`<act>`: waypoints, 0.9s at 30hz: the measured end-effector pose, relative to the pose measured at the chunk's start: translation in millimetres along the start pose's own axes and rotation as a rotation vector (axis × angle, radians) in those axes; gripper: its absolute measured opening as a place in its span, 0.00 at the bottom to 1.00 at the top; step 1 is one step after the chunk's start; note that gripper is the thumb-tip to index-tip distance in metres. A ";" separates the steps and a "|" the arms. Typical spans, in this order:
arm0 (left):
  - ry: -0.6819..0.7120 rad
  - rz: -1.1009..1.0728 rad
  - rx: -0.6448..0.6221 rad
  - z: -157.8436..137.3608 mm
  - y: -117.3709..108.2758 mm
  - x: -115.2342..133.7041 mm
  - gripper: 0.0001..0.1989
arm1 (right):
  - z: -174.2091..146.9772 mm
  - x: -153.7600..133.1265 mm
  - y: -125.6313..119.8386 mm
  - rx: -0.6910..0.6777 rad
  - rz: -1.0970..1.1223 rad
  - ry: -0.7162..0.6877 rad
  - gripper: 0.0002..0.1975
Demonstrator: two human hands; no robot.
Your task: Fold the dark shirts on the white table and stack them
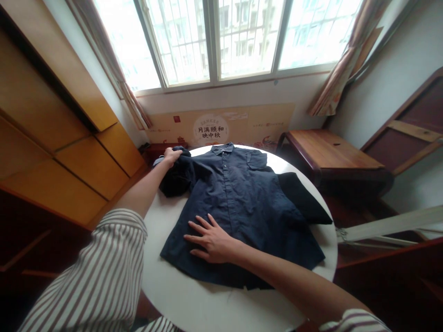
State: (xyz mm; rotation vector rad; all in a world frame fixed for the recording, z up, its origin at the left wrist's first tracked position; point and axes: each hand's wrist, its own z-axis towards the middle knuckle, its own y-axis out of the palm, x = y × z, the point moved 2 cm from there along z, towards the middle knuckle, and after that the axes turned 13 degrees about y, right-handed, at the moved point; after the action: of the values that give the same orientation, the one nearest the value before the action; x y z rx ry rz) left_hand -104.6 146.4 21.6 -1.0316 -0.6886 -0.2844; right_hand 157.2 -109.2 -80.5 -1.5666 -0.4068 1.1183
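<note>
Bright windows (246,44) are seen beyond both hands, and a round white surface (214,305) is set beneath them. Now a navy shirt (242,198) is laid out front up, its lower front covered by the right hand (212,240), released, fingers fanned flat. Well beyond that hand, the collar (221,149) is turned windowward. Over at the shirt's sleeve, dark cloth (186,152) is gripped by the left hand (172,156); just below it, a black bundle (174,182) is heaped. Right of the right hand, black fabric (306,199) is partly covered by the shirt.
</note>
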 end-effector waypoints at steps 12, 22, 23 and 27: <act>0.250 0.337 0.105 -15.1 -28.8 12.6 0.20 | -8.6 -7.8 -3.5 -0.056 -0.057 -0.073 0.42; 0.757 0.197 -0.252 -189.9 -20.2 -12.6 0.08 | -9.7 -38.6 14.8 0.121 -0.214 -0.183 0.07; 0.762 0.181 -0.270 -200.0 -24.1 -18.6 0.09 | -10.1 -39.5 13.4 0.114 -0.213 -0.191 0.07; 0.760 0.161 -0.277 -216.4 -42.6 -24.1 0.10 | -16.2 -43.9 7.3 0.029 -0.159 -0.215 0.06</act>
State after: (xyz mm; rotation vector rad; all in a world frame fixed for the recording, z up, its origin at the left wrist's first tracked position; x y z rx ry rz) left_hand -60.9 -63.4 -35.8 -1.1268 0.1249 -0.5999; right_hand 146.7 -153.8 -68.8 -1.3681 -0.6449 1.1668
